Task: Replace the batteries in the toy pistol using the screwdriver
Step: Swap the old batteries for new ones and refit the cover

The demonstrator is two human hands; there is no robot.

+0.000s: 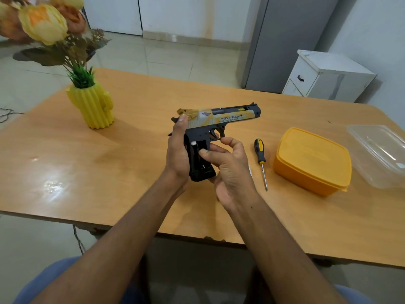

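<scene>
The toy pistol (215, 119) looked like matt plastic. Right of the grip, the screwdriver (260, 160) had a shiny metal shaft; the wood-look table (131, 150) beneath was glossy.

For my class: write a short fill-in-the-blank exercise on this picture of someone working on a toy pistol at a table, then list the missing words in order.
1. The left hand holds the toy pistol by its ____.
2. The screwdriver lies on the table between the right hand and the orange ____.
3. The flowers stand in a yellow ____ shaped like a cactus.
4. The pistol's barrel points to the person's ____.

Missing words: grip; box; vase; right
</scene>
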